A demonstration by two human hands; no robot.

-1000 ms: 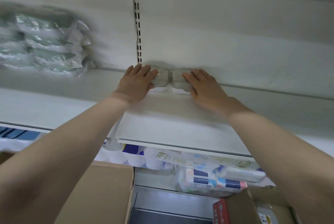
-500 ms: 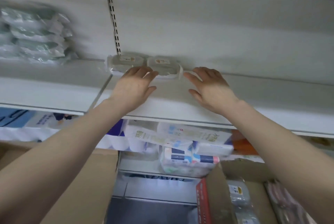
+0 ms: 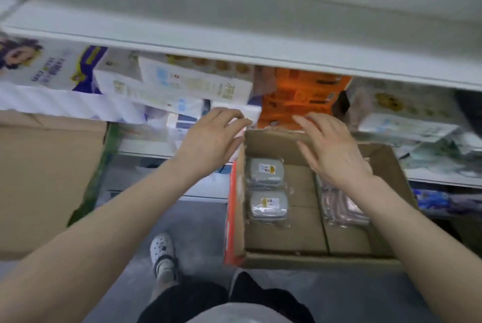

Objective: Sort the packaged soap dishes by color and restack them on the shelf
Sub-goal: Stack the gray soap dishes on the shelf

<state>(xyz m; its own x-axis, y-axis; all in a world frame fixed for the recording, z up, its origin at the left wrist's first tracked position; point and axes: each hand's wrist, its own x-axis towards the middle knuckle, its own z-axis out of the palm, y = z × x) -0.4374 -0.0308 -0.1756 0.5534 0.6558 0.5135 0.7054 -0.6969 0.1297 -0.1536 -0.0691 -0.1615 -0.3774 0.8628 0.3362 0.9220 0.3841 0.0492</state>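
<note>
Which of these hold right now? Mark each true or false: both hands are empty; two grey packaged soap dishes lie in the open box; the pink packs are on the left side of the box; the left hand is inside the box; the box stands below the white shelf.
1. Both hands are empty. True: the left hand and the right hand hold nothing, fingers relaxed.
2. Two grey soap dishes lie in the cardboard box. True: one behind the other, labels up.
3. The pink packs are on the box's left side. False: they lie on its right side, partly under the right forearm.
4. The left hand is inside the box. False: it is outside, beside the box's left far corner.
5. The box stands below the white shelf. True.
</note>
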